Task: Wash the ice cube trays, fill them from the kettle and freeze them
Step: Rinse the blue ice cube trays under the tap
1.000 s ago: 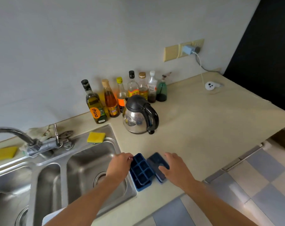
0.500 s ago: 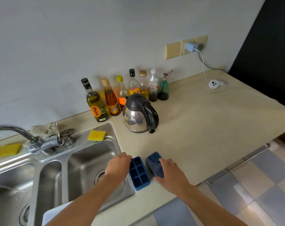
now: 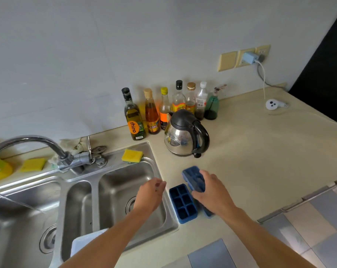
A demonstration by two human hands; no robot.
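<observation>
The only writing that reads clearly is "rhino", in dark letters on the orange label of the olive oil bottle [image 3: 134, 120]. It stands leftmost in a row of bottles [image 3: 190, 101] against the far wall, and the other labels are too small to read. Just in front of that row stands the steel kettle [image 3: 184, 135], with a black lid and its handle to the right. A yellow sponge [image 3: 132, 156] lies on the far rim of the sink [image 3: 113, 164]. A second sponge [image 3: 33, 165] lies further left behind the faucet [image 3: 38, 141], and a white charger [image 3: 249, 57] sits in the wall socket at far right. On the counter [image 3: 260, 161] just right of the sink lies the flat tray [image 3: 183, 202], blue, cells up, uncovered. The left hand [image 3: 151, 194] hovers over the right basin just short of that tray, its fingers loosely curled and holding nothing. The right hand [image 3: 212, 192] grips the raised tray [image 3: 192, 176] by its near end. This tray is tilted up off the counter, just right of and beyond the flat tray. Another blue edge under the wrist is mostly hidden.
</observation>
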